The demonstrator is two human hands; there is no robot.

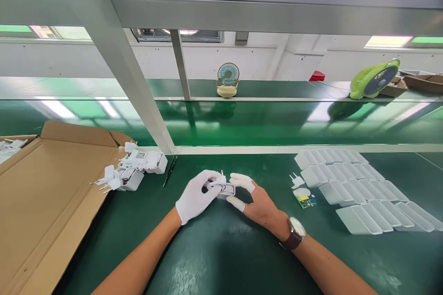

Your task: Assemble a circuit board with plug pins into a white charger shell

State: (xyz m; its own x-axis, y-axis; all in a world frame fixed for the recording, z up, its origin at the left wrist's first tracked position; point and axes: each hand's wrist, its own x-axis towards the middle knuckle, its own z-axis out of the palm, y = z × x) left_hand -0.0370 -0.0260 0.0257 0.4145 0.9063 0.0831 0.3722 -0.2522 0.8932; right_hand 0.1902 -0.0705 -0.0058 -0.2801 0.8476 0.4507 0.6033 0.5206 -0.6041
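Observation:
My left hand point(195, 196), in a white glove, and my right hand point(254, 200), with white finger cots and a wristwatch, both grip one white plug adapter housing point(224, 189) just above the green table. Its metal pins stick up between my fingers. A loose white plug piece point(296, 179) and a small green circuit board point(304, 199) lie to the right of my right hand. A pile of assembled white adapters point(133, 168) sits to the left, with dark tweezers point(170, 170) beside it.
An open cardboard box point(44, 193) fills the left side. Rows of white housings point(360, 191) lie at the right. A metal frame post point(114, 55) slants down to the table's back edge. Beyond are a conveyor belt point(242, 122), a small fan point(227, 80) and a green fan point(375, 78).

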